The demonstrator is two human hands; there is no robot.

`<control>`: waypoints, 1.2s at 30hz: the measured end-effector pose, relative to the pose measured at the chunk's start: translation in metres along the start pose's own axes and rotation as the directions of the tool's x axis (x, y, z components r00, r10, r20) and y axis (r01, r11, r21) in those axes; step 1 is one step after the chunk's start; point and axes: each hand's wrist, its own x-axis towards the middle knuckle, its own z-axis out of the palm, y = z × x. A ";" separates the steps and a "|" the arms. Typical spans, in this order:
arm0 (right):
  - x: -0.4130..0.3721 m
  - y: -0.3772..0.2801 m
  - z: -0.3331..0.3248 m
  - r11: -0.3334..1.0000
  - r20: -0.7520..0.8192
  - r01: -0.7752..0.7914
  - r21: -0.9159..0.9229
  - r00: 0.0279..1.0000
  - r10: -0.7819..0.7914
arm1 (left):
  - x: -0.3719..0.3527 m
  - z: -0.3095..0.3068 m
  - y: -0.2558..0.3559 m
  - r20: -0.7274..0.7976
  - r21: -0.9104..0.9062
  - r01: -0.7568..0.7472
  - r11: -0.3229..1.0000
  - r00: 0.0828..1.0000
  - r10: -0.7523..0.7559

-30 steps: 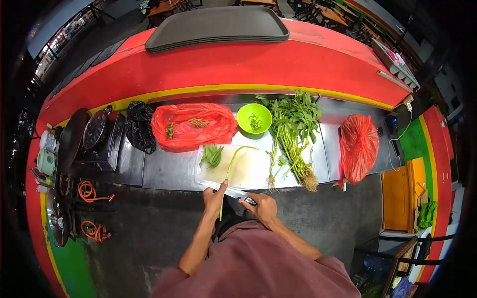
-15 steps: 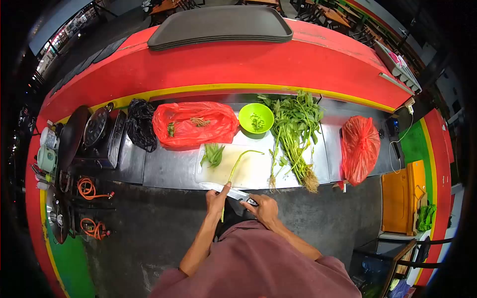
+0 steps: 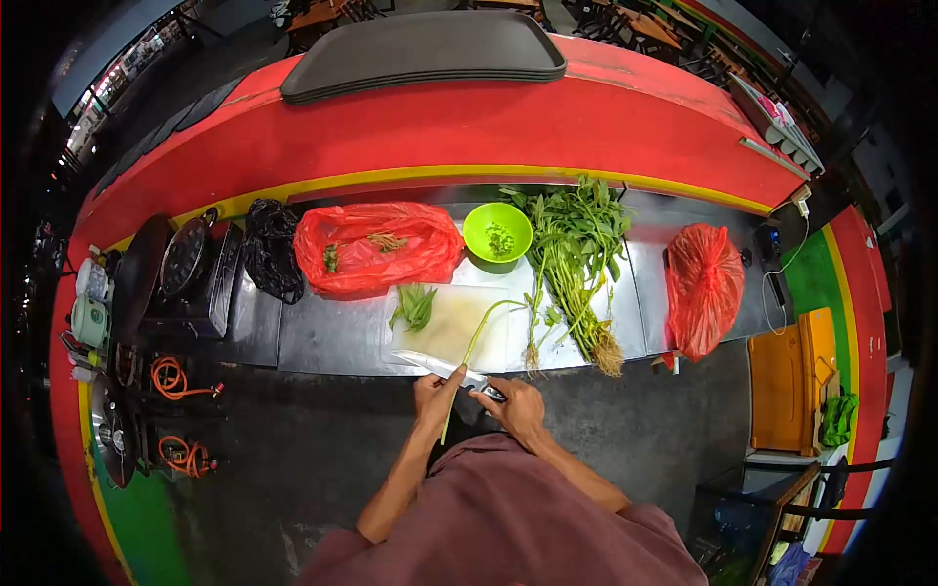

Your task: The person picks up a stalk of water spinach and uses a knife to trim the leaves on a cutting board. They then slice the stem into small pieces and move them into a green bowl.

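Note:
Near the counter's front edge, my left hand is closed on a long green stem, whose upper part curves over the white cutting board. My right hand grips the handle of a knife; its blade points left and lies against the stem by my left fingers. A small pile of green leaves rests on the board's left side. Behind the board are a lime-green bowl with cut green pieces and an open red plastic bag. Leafy greens with roots lie to the right.
A tied red bag stands on the counter's right part. On the left are a black plastic bag and a stove with a pan. Stacked dark trays sit on the red ledge beyond.
My left hand and the stem have shifted slightly right along the knife. The whole view has moved a little, with the counter items slightly further left.

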 end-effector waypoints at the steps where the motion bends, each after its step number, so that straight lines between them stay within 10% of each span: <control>1: -0.001 0.001 0.000 1.000 0.003 -0.004 -0.006 1.000 0.004 | 0.001 -0.003 0.001 -0.027 0.039 0.027 0.999 0.999 -0.026; 24: -0.001 0.004 0.006 0.999 0.014 0.002 -0.051 1.000 -0.002 | 0.003 -0.010 0.002 0.077 -0.180 0.150 0.972 0.987 -0.138; 36: -0.007 -0.004 0.002 0.999 -0.061 0.028 -0.034 0.998 -0.030 | 0.020 -0.002 -0.003 -0.089 -0.075 -0.088 0.993 0.993 0.081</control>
